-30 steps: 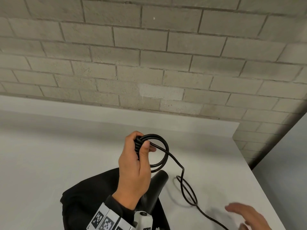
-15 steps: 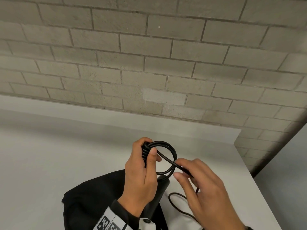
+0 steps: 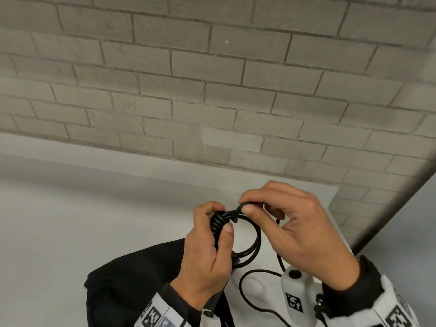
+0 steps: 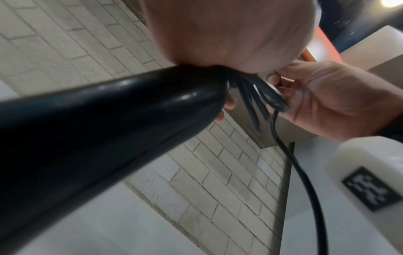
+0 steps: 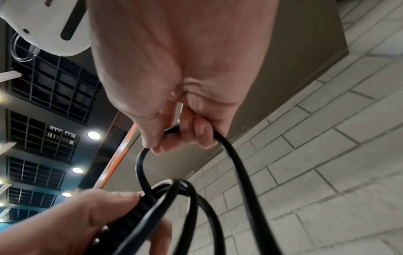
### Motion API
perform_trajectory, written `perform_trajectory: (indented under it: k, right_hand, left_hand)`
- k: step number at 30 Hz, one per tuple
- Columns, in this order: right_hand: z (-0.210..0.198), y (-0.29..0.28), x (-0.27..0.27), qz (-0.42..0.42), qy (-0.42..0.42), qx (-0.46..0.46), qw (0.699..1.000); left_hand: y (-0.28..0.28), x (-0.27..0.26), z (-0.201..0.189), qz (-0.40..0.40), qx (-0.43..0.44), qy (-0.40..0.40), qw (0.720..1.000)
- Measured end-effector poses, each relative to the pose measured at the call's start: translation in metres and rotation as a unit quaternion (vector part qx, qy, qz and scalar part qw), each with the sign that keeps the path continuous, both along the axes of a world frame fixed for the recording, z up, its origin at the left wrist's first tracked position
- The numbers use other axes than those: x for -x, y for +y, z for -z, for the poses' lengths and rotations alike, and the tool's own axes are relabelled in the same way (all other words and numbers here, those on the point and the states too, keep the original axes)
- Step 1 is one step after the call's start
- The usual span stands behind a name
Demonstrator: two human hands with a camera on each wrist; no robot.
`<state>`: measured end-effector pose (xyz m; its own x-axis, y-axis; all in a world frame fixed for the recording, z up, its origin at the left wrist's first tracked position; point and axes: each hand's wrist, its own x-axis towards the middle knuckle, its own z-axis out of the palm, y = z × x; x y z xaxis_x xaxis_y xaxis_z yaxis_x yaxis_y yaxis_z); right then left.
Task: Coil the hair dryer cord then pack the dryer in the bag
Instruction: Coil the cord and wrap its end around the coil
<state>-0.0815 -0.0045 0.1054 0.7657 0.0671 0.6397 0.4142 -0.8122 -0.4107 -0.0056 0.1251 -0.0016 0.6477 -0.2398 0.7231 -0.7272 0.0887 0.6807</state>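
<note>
Since half a second ago the right hand (image 3: pixel 304 234) has risen from the loose cord beside the coil and now sits at the top of the coil, level with the left hand (image 3: pixel 207 258); a second ago it lay low on the desk (image 3: pixel 70 220), away from the cord.

Both hands are held above the white desk, in front of a grey brick wall (image 3: pixel 212 90). The left hand grips the stacked turns of the black cord (image 3: pixel 256 239) at their left side, thumb pressed over the bundle and fingers (image 3: pixel 205 210) curled round it from behind. The coil hangs to the right of that grip as a round loop of several strands. The right hand pinches a single strand at the top of the loop between thumb and forefinger, close to the left thumb; its other fingers are curled loosely behind. From that pinch the free cord drops past the right palm, then curves across the desk near the right wrist.

The hair dryer (image 4: pixel 98 129) shows as a glossy black body running up to the left hand, its end right at the gripped bundle; in the head view only a little of it is visible under the left hand. The black bag (image 3: pixel 132 286) lies on the desk below the left wrist. Both wrists wear white bands with black square markers.
</note>
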Motion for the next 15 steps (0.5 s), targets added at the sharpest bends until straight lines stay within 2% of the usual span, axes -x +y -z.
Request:
perform_trajectory:
  k: [5,10,15]
  right_hand:
    - [0.001,0.008,-0.012,-0.017,0.04,-0.054,0.998]
    - [0.012,0.011,-0.018,-0.006,0.071,-0.113,0.991]
    - [0.019,0.003,-0.023,-0.011,0.128,-0.224,0.966]
  left_hand:
    - [-0.001,0.003,-0.004,0.01,-0.004,-0.025,1.0]
    - [-0.005,0.006,-0.005,0.003,0.015,-0.005,1.0]
    - [-0.004,0.006,-0.003,0.016,0.036,0.004,0.999]
